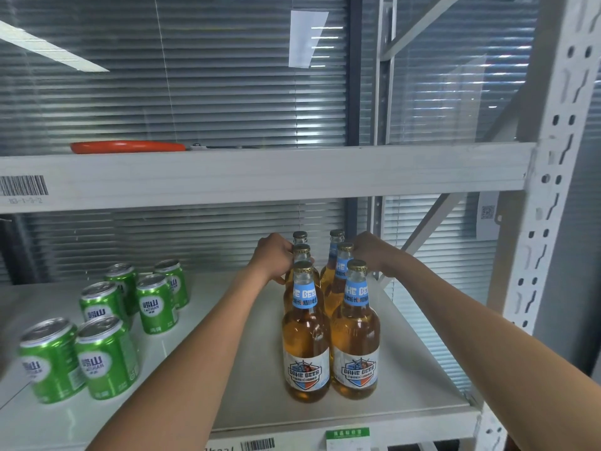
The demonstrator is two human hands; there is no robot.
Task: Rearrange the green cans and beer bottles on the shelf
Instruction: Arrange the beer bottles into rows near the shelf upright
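Note:
Several amber beer bottles with blue labels stand in two rows on the right part of the white shelf. My left hand reaches to the back of the left row and is closed around a rear bottle. My right hand grips a rear bottle of the right row; its fingers are hidden behind the necks. Several green cans stand in two loose rows on the left of the same shelf, apart from both hands.
An upper shelf beam runs just above the bottle tops, with an orange-handled tool lying on it. A perforated white upright bounds the right side. Blinds behind glass close the back.

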